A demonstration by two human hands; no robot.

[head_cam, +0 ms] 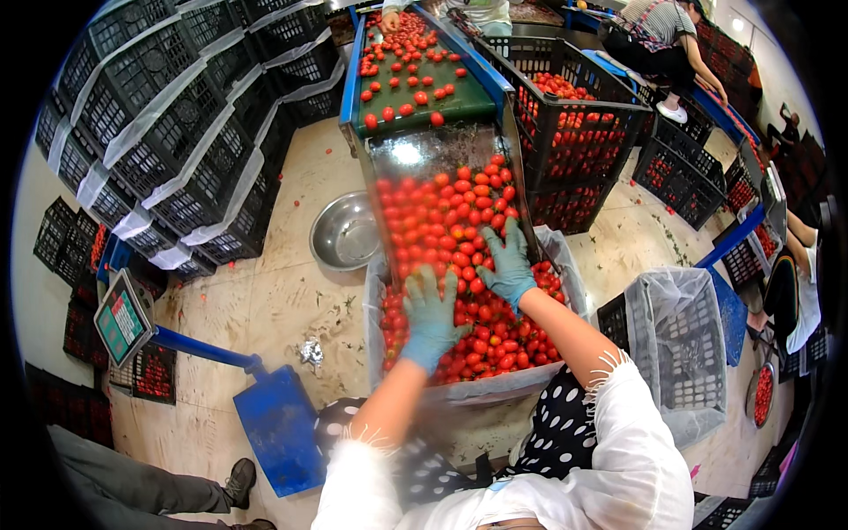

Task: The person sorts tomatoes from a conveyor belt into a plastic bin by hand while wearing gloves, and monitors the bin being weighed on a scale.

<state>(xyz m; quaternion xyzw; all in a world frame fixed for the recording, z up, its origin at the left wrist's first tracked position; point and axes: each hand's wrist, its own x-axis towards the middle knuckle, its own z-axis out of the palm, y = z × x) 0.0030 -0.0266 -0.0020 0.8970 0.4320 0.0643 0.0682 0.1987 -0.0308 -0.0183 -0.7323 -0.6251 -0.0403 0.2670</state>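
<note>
My left hand (429,318), in a blue-green glove, rests with spread fingers on the red cherry tomatoes (490,351) at the lower end of the metal chute (430,149). Higher and to the right, my right hand (510,265) wears a matching glove, its fingers apart on the tomatoes lying in the chute. Neither hand grips anything. Below both hands stands a crate lined with translucent sheeting (576,278), filled with tomatoes. More tomatoes lie scattered on the green conveyor belt (464,99) above the chute. A blurred patch veils the chute's left side.
A steel bowl (348,232) sits on the floor left of the chute. Stacked black crates (172,126) rise at left, near a blue platform scale (281,430). At right are a tall tomato crate (570,132) and a lined crate (682,351). Several people are around.
</note>
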